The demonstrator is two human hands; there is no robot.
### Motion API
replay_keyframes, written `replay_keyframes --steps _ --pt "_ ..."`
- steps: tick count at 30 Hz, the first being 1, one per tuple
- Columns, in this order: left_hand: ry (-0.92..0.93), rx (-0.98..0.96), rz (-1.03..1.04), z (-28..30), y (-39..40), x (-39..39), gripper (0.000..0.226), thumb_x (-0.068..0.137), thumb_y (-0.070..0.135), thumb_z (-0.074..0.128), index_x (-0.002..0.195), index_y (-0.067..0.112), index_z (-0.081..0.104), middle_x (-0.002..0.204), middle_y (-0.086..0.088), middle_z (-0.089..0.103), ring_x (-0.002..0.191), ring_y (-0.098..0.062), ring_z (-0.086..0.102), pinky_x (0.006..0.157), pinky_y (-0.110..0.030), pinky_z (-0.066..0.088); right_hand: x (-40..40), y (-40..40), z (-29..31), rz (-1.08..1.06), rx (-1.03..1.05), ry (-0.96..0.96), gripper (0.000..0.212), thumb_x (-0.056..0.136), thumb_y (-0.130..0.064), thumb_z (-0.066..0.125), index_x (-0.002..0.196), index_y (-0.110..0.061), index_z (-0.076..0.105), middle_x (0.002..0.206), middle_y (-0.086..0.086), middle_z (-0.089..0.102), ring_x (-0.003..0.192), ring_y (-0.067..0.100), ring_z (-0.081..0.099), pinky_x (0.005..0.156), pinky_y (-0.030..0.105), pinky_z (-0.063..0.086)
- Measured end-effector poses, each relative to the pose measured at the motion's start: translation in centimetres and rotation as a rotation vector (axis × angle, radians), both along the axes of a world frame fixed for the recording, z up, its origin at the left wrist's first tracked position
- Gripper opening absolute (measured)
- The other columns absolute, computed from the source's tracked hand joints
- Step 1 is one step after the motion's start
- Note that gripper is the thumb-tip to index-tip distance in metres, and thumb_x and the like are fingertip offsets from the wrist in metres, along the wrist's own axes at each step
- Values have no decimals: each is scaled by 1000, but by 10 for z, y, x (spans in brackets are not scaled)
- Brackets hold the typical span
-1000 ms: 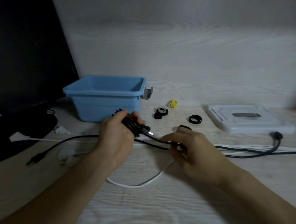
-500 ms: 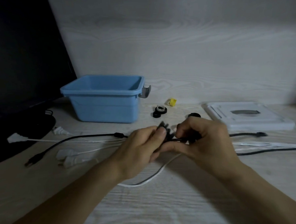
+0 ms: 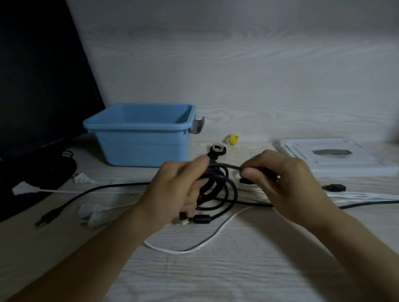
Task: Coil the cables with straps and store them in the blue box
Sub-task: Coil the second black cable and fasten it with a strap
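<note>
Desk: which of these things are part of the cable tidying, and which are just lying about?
For the job: black cable, held by the left hand and right hand; straps; blue box; white cable.
Lying about: monitor; white lid; yellow bit.

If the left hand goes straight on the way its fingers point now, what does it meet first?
Probably the black strap rolls just beyond the left hand, which holds the coiled black cable. Depth is unclear, so it might pass beside them.
</note>
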State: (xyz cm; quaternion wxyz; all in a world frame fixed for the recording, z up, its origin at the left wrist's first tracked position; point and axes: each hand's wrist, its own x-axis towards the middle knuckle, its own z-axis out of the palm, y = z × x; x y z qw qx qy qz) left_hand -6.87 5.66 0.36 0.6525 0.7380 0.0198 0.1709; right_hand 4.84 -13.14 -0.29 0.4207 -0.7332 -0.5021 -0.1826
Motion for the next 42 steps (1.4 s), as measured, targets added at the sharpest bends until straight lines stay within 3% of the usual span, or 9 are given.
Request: replay_keyframes --steps 5,11,15,17,21,28,31,39,42 --pt "-25 -565 40 9 7 4 52 99 45 39 52 22 35 36 6 16 30 -11 15 38 -23 31 6 -9 0 -120 37 93 13 95 -35 54 94 -24 61 65 2 63 59 20 57 55 30 44" --pt "-93 -903 104 12 14 7 53 97 59 38 60 20 43 43 7 22 36 -9 20 43 -22 36 4 -6 -1 -124 -11 -6 8 90 -14 71 93 -22 68 74 -12 65 65 11 57 59 13 40" --pt "-183 -987 52 12 11 8 29 99 31 40 75 15 44 59 2 35 49 -13 35 69 -30 43 2 1 -9 -36 -173 -122 23 94 -11 60 111 -20 71 87 -8 59 74 3 53 68 15 42" --pt "-196 -912 47 11 7 10 22 101 18 40 80 13 44 64 -1 42 55 -14 42 74 -33 48 -5 6 -12 -8 -231 -160 32 94 -5 58 119 -20 71 91 -5 57 80 11 56 69 27 49" --pt "-272 -599 123 5 -2 15 19 104 11 38 87 7 45 72 -4 50 59 -15 51 64 -29 54 -19 16 -14 11 -327 -330 51 82 7 57 123 -20 69 98 -2 62 85 23 60 64 42 53" --pt "-330 -286 219 -8 -2 17 17 102 18 41 98 3 47 73 -2 61 66 -17 60 66 -33 52 -38 21 -13 102 -255 -275 19 97 -31 52 111 -24 64 96 -9 72 75 13 70 58 35 54" --pt "-322 -30 229 -14 0 16 23 101 24 48 99 1 46 70 0 61 70 -19 60 76 -39 50 -40 21 -12 66 -172 -296 11 92 -32 64 99 -23 64 85 -8 73 66 13 69 51 35 53" --pt "-65 226 -49 -25 -9 9 33 88 45 57 105 17 58 95 -7 65 92 -17 59 90 -55 46 -34 16 -6 86 -9 -274 25 80 -39 77 86 -17 67 82 -7 64 69 4 57 57 32 52" --pt "-33 277 -129 -18 -11 1 31 87 52 51 94 24 60 79 6 62 77 -10 56 71 -46 45 -31 14 -4 136 -3 -220 29 76 -32 84 84 -13 64 83 -7 62 72 -4 49 65 16 45"
